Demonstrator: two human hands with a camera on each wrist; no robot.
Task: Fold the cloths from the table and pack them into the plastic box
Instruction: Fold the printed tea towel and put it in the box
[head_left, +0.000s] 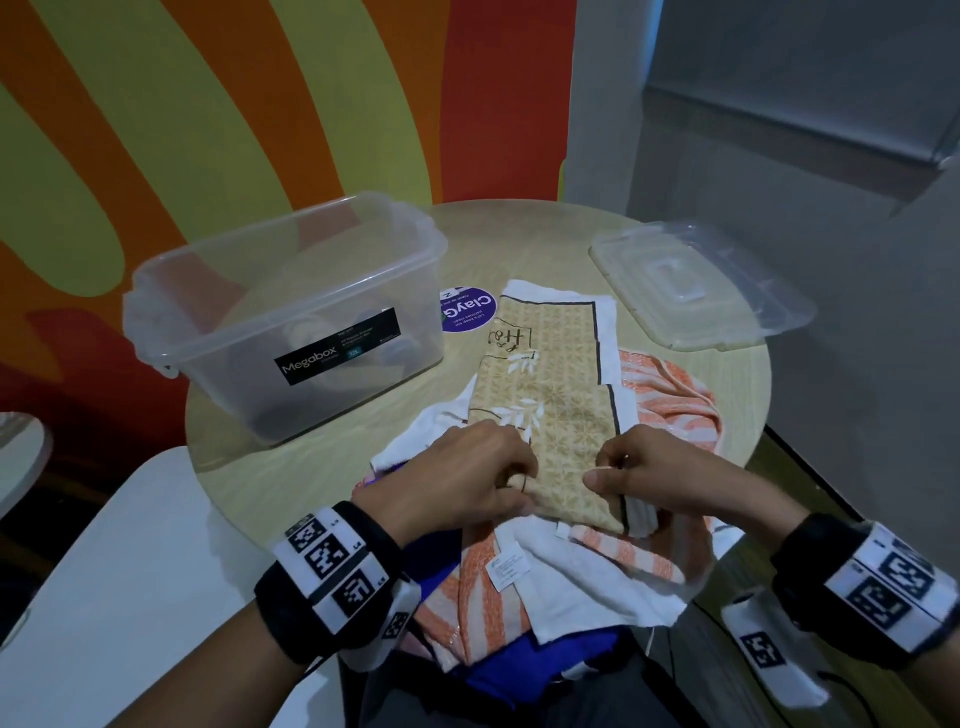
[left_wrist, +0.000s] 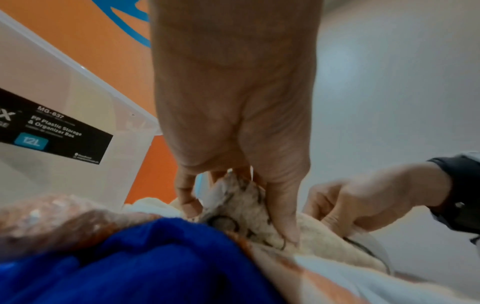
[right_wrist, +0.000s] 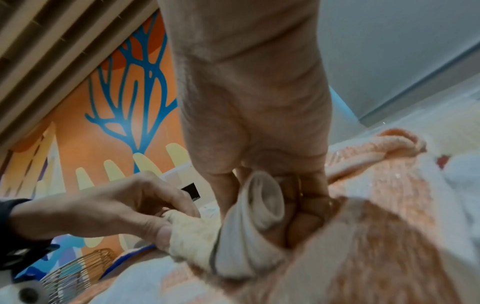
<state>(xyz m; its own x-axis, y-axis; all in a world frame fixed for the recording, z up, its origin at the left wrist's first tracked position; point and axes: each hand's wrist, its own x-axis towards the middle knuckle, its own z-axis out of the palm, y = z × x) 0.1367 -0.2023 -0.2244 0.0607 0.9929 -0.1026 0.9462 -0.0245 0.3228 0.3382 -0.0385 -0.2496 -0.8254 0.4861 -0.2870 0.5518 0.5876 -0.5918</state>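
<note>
A beige patterned cloth (head_left: 550, 384) with a white border lies lengthwise on the round table (head_left: 322, 467), folded into a long strip. My left hand (head_left: 498, 478) pinches its near left corner (left_wrist: 233, 205). My right hand (head_left: 618, 467) pinches the near right corner, where the white border (right_wrist: 257, 216) curls between thumb and fingers. Under it lie an orange-and-white striped cloth (head_left: 670, 395), a white cloth (head_left: 587, 577) and a blue cloth (head_left: 519, 660). The clear plastic box (head_left: 291, 317) stands open at the left.
The box's clear lid (head_left: 696, 286) lies flat at the table's far right. A purple round sticker (head_left: 467, 309) sits between box and cloths. The pile of cloths hangs over the near table edge. A striped wall stands behind the table.
</note>
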